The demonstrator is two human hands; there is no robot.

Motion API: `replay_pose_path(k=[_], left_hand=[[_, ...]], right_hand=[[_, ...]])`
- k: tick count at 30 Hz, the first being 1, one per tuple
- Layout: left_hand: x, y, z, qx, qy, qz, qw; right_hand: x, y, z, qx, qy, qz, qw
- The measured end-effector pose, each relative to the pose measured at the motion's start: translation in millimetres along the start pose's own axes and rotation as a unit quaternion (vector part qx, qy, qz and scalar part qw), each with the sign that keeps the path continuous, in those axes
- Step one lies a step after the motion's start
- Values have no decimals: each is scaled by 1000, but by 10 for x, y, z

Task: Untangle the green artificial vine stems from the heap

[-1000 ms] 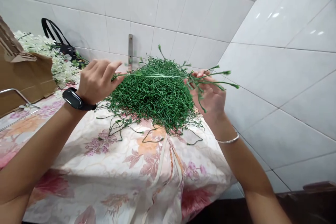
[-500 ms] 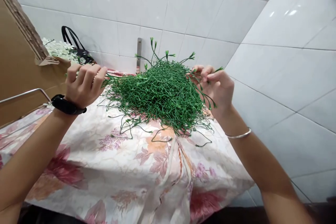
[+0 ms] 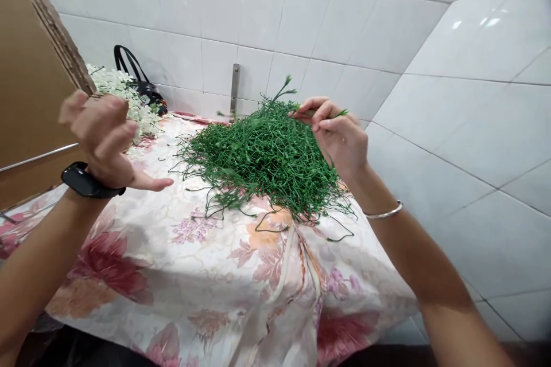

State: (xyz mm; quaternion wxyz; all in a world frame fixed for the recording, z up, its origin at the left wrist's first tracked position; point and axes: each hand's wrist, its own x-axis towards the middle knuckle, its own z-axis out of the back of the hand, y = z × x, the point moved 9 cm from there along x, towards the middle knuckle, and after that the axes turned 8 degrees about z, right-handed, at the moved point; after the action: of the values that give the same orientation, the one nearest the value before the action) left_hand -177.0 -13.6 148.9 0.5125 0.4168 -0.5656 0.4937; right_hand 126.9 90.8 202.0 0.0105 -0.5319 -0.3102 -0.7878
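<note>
Pinching a roughly level green stem (image 3: 341,113) in our right hand (image 3: 344,140), beside the tangled pile (image 3: 275,155) at mid-frame, we hold our left hand (image 3: 101,140), fingers loosely parted and seemingly empty, farther off at frame left.

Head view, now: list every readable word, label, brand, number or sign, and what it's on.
None: no readable text anywhere.
Black wristband: screen dark, no digits visible.
Cardboard: no print on the visible face.
Floral tablecloth: pattern only.
Green stems: no tags or labels visible.
Dark bag: too small to tell whether its markings include lettering.
</note>
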Motion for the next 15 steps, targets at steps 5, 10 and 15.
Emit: replay_pose_path(k=[5,10,15], left_hand=[[336,-367,-237,-318,149,155,924],[228,-1044,-881,-362,505,168,766],[-345,-1552,-982,-321,732,113,590]], right_hand=[[-75,76,-322,-93,74,26,993],[-266,557,-859,-295,200,305,883],[-789,568,-1353,-500,345,471,639]])
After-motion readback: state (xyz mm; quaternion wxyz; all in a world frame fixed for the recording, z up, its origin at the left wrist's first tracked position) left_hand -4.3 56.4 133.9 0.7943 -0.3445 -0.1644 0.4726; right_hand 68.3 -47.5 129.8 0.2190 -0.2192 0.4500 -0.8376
